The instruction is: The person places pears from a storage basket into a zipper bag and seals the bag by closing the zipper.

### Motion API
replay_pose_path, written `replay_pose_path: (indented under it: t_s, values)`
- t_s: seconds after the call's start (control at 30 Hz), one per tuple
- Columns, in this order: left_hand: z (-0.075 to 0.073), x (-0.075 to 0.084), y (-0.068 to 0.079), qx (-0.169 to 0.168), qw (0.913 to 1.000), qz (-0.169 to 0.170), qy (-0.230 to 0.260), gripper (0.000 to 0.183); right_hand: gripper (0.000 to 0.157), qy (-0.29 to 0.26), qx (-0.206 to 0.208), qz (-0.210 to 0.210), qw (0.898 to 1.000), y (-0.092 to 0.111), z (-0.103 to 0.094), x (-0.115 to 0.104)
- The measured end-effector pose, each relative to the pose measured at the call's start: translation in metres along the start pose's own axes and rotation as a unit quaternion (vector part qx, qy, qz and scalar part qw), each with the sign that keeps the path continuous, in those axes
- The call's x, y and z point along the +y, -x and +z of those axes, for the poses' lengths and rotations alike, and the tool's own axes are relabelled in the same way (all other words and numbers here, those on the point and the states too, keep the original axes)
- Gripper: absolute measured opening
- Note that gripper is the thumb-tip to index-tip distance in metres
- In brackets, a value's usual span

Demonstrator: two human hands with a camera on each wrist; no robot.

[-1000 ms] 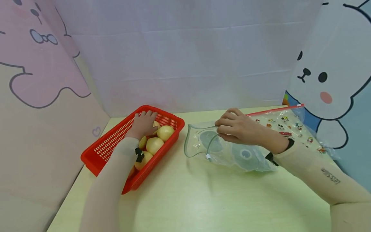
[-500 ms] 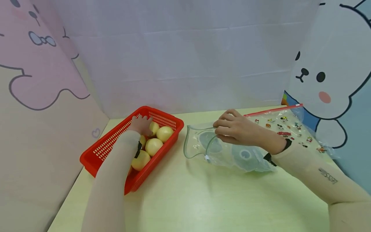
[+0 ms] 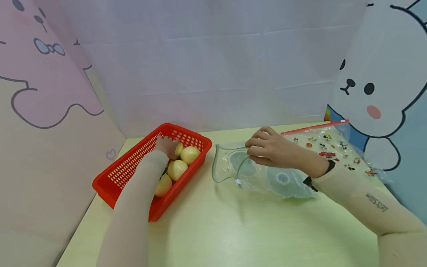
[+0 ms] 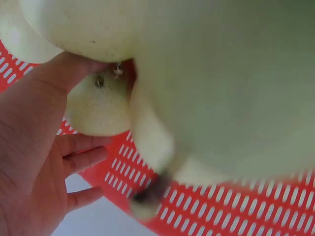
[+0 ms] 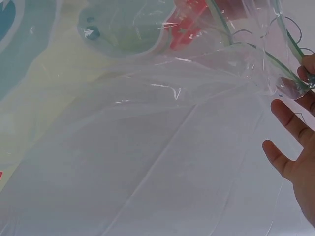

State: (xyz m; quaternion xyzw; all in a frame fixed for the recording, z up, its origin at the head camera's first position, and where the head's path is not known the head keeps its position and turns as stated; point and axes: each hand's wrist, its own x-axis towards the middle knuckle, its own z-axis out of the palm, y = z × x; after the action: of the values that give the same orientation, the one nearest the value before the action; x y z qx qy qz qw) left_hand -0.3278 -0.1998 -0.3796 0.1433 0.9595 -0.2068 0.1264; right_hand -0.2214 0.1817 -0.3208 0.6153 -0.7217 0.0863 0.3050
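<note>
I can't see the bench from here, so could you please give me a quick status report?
Left hand in red basket, fingers round a yellow fruit. Right hand pinching clear zip bag open at its mouth. Nothing between basket and bag.

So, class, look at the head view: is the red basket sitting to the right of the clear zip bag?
No, the red basket lies on the left side of the table, with the clear zip bag to its right.

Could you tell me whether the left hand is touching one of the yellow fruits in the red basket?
Touching. The left wrist view shows the left hand with its thumb pressed against a yellow fruit above the red basket.
</note>
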Motion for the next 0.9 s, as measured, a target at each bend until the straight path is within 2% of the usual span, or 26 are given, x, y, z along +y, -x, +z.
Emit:
replay_pose_path:
  t_s: [0.03,0.23,0.27,0.57,0.9]
  values:
    - [0.007,-0.002,-0.006,0.018,0.9998,0.006,-0.005,0.070,0.033,0.000,-0.001,0.001,1.000,0.000,0.000,0.000]
    - [0.016,-0.002,-0.006,0.060,0.9976,0.024,-0.027,0.071,0.034,-0.003,-0.004,0.003,1.000,0.000,0.001,0.001]
    - [0.012,0.000,-0.002,0.051,0.9981,0.022,-0.025,0.070,0.034,-0.003,-0.004,0.004,1.000,0.000,0.001,0.001]
    - [0.023,-0.004,-0.007,0.083,0.9960,0.032,-0.010,0.074,0.033,-0.004,-0.003,0.009,1.000,0.001,0.002,0.001]
    - [0.030,-0.004,-0.007,0.092,0.9954,0.024,0.006,0.075,0.033,-0.009,0.010,0.010,1.000,0.003,0.004,0.002]
